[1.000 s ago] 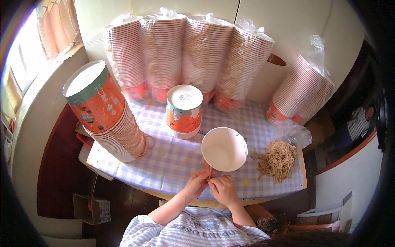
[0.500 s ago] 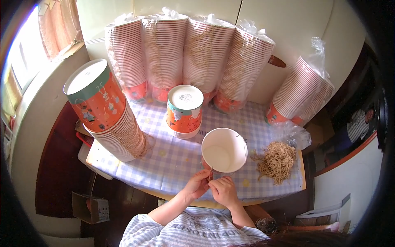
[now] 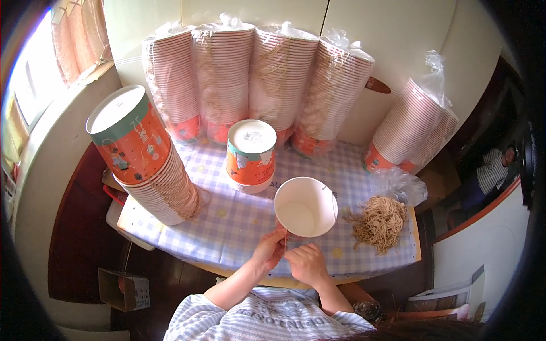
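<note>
A white-lined paper bucket (image 3: 306, 207) stands open side up near the table's front edge, with a dark, thin cord end at its far right rim. My left hand (image 3: 268, 249) is closed in a pinch on a thin cord by the bucket's near left rim. Close beside it, my right hand (image 3: 307, 264) is curled, back upward; its fingers hide whatever they hold. To the right lies a tangled heap of tan cords (image 3: 380, 224). Behind the open bucket, an orange and green paper bucket (image 3: 251, 156) rests upside down.
At the left leans a tall stack of nested buckets (image 3: 153, 159). Several plastic-wrapped bucket stacks (image 3: 224, 79) line the back, with more wrapped stacks (image 3: 406, 125) at the right. A crumpled clear bag (image 3: 401, 184) lies behind the cords. A checked cloth (image 3: 227, 233) covers the table.
My two hands have drawn slightly apart at the bucket's near rim. The whole view has shifted a little; the bucket, stacks and cord heap stay in place on the table.
</note>
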Available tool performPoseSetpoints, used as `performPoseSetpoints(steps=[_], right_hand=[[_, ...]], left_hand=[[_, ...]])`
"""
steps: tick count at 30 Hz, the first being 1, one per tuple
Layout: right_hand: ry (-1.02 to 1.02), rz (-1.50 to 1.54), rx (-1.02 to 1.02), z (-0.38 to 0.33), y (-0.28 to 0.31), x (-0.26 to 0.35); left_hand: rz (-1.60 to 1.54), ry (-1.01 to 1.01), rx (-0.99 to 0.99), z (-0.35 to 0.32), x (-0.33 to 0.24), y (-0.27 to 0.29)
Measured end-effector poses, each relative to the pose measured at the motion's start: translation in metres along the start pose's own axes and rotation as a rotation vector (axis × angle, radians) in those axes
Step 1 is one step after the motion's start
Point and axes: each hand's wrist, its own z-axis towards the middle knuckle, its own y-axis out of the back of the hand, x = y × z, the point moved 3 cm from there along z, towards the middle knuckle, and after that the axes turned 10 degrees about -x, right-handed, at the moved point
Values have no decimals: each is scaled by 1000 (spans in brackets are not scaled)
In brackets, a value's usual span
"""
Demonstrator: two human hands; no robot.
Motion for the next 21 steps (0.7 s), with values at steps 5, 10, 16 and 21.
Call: performPoseSetpoints(steps=[5, 10, 16, 21], right_hand=[[43, -15, 29, 4, 1, 2], [49, -7, 14, 3, -1, 0], [-38, -14, -15, -3, 23, -6], [-58, -16, -29, 1, 53, -7]], left_hand=[[69, -83, -48, -4, -4, -9], [125, -95, -45, -2, -8, -6], [619, -368, -119, -6, -32, 1], [1580, -1514, 23, -38, -72, -53]])
